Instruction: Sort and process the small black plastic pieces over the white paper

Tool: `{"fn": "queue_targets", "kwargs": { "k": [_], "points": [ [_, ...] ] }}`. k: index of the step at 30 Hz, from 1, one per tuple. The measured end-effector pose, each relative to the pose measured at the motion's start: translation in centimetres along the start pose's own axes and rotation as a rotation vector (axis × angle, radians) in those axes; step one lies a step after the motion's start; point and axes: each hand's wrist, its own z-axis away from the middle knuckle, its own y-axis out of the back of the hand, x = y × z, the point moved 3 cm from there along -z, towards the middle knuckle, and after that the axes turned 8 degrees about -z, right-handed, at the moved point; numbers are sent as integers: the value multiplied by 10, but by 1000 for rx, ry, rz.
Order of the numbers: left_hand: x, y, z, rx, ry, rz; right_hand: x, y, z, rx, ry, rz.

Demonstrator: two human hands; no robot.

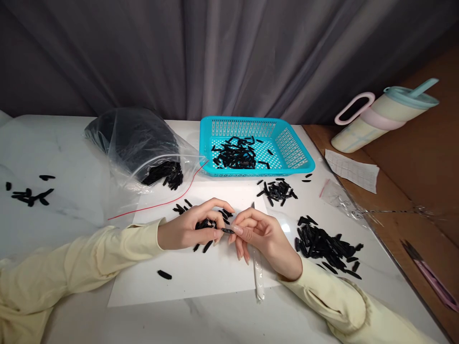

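A small dark, slender piece (227, 231) with a paler mark on its face spans the gap between my hands. My left hand (191, 227) pinches one end between thumb and fingers. At the other end, my right hand (263, 234) grips it with thumb and forefinger, its remaining fingers curled below. Under my left hand lies a loose pile of similar black pieces (205, 223), partly hidden, on a white sheet (143, 282). A slim tool with a clear-wrapped handle (258, 279) runs beneath my right hand. One lone black piece (164, 274) rests nearer me.
Behind stands a blue basket (258, 172) holding black pieces. A clear zip bag (143, 138) full of them opens beside it. More piles (328, 246) (278, 191) lie right, some (32, 196) far left. A tumbler (383, 117), paper slip (353, 169) and pink-handled scissors (430, 277) occupy the right side.
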Motion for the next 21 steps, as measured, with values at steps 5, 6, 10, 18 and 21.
{"fn": "queue_targets", "kwargs": {
  "k": [5,6,10,18,21],
  "points": [
    [-2,0,-1,-8,31,50,1,0,0,-3,20,0],
    [-2,0,-1,-11,44,73,1,0,0,-2,20,3],
    [-5,-1,0,3,81,123,1,0,1,-2,17,12],
    [-4,-2,-1,-1,114,150,-1,-1,2,-15,26,8],
    [-5,-2,-1,-3,117,169,0,0,2,-18,27,6]
  ]
}}
